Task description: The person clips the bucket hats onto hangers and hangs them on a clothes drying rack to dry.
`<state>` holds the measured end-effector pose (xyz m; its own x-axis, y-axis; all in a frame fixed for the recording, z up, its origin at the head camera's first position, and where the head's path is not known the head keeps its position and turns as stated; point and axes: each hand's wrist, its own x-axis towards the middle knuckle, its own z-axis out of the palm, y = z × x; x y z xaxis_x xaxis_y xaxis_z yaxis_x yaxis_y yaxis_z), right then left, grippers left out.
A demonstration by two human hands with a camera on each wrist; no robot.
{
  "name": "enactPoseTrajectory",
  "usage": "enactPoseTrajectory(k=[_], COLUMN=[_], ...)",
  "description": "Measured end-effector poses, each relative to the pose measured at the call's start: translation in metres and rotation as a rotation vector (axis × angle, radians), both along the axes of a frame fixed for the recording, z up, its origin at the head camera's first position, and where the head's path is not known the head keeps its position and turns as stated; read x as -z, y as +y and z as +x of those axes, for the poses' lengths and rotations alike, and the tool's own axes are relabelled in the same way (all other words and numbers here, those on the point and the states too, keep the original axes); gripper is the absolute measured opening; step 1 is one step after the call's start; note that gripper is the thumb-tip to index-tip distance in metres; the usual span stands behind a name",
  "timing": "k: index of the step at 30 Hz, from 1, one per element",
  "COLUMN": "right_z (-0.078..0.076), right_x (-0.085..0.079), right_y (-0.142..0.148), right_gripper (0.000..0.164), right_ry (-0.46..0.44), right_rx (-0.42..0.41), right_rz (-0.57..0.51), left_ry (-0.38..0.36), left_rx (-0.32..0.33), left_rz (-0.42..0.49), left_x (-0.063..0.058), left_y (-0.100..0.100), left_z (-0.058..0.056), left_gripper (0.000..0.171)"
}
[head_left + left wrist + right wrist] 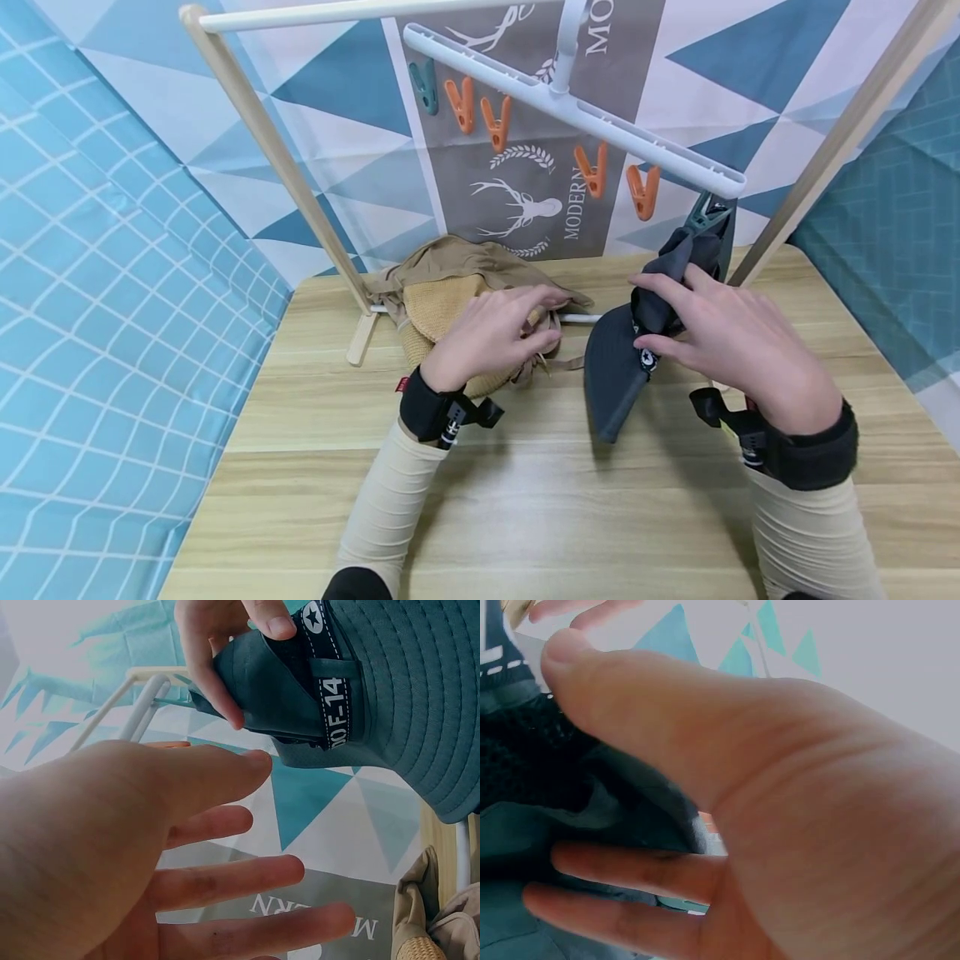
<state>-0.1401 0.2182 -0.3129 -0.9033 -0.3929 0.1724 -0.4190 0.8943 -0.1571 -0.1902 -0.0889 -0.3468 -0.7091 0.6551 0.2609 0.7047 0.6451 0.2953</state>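
Note:
A dark bucket hat (617, 375) hangs from a green clothespin (707, 215) at the right end of a white hanger bar (562, 102). My right hand (742, 333) holds the hat's crown between thumb and fingers; in the right wrist view some dark cloth (592, 817) lies between them. A patterned band (334, 712) shows in the left wrist view. To the left of the hat, my left hand (498, 329) is in the air with loose, spread fingers and holds nothing. Behind it lies a tan cloth and yellow woven item (442, 308), partly hidden.
Several orange clothespins (495, 123) and another green one (424, 86) hang along the bar. A wooden rack frame (273, 150) stands on the wood-grain table (525, 517). Patterned cloth (352, 83) covers the back, and blue checked cloth (112, 333) the left side.

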Motion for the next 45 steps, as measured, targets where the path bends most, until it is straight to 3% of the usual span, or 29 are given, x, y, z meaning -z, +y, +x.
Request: enactPoseTrajectory(k=[8, 16, 20, 23, 26, 30, 35, 39, 45], right_z=[-0.016, -0.029, -0.031, -0.031, -0.031, -0.031, -0.031, -0.031, -0.031], right_x=[0.004, 0.008, 0.010, 0.010, 0.009, 0.009, 0.009, 0.010, 0.010], right_y=[0.012, 0.022, 0.023, 0.024, 0.023, 0.022, 0.022, 0.023, 0.025], right_gripper=[0.072, 0.060, 0.061, 0.061, 0.061, 0.062, 0.061, 0.061, 0.062], right_ry=[0.067, 0.195, 0.213, 0.213, 0.210, 0.203, 0.199, 0.206, 0.217], right_rx=[0.024, 0.009, -0.005, -0.008, -0.017, -0.030, -0.025, -0.030, -0.040], right_rz=[-0.061, -0.098, -0.098, -0.098, -0.094, -0.092, -0.092, -0.096, -0.101], left_ry=[0.029, 0.040, 0.025, 0.013, 0.053, 0.127, 0.081, -0.014, -0.118], left_rx=[0.007, -0.033, -0.065, -0.130, -0.227, -0.399, -0.564, -0.620, -0.646], left_rz=[0.068, 0.134, 0.156, 0.171, 0.187, 0.238, 0.323, 0.349, 0.316], left_x=[-0.002, 0.001, 0.001, 0.000, 0.005, 0.021, 0.046, 0.061, 0.069], left_y=[-0.010, -0.029, -0.037, -0.050, -0.069, -0.097, -0.125, -0.137, -0.144], left_z=[-0.008, -0.017, -0.022, -0.030, -0.042, -0.059, -0.077, -0.084, -0.090], left_gripper=[0.048, 0.053, 0.057, 0.064, 0.070, 0.078, 0.086, 0.089, 0.091])
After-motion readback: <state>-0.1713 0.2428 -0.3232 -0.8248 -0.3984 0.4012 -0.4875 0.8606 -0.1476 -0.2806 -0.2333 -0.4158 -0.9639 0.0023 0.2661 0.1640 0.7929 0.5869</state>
